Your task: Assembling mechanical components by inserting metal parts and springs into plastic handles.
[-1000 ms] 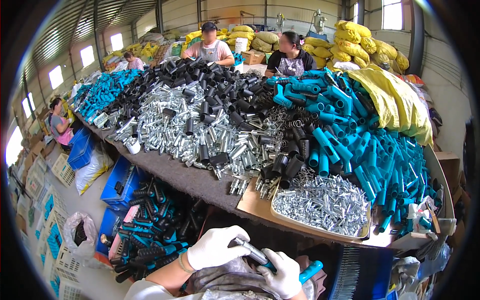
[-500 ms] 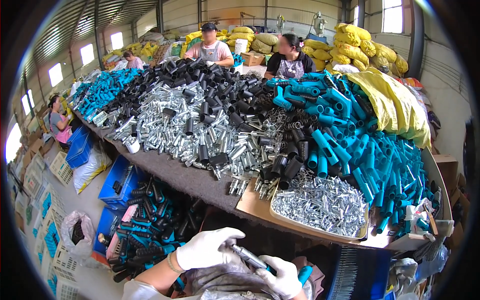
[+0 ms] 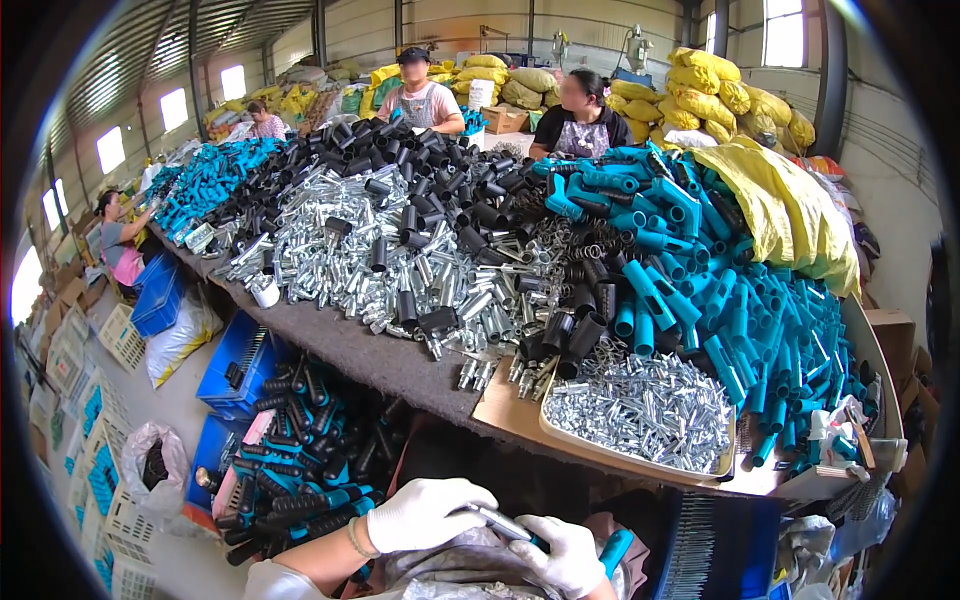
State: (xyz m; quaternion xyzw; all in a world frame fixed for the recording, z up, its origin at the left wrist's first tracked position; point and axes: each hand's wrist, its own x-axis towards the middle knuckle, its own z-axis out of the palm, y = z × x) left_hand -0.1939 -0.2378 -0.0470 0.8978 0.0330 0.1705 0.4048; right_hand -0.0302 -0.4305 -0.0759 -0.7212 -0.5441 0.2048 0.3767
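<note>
Low in front of me, both gloved hands are on a tool with a silver metal shaft (image 3: 504, 524) and a teal body. The fingers of my left hand (image 3: 425, 515), in a white glove, are closed on the shaft's far end. My right hand (image 3: 562, 560), gloved alike, wraps round the teal part, hiding much of it. A teal plastic handle (image 3: 616, 550) sticks out past the right hand; whether it belongs to the same tool I cannot tell. Grey cloth (image 3: 450, 562) lies under my hands.
A tray (image 3: 640, 410) of small metal pins stands at the table's near edge. Behind it are heaps of silver sleeves (image 3: 350, 260), black tubes (image 3: 360, 150) and teal handles (image 3: 760, 330). Black-and-teal handles (image 3: 300, 450) pile up at lower left, near blue bins (image 3: 235, 370). Several people work around the table.
My left hand has moved slightly right and down along the shaft, its fingers now closed over the end. The shaft lies flatter. The co-worker at far left has reached toward the table.
</note>
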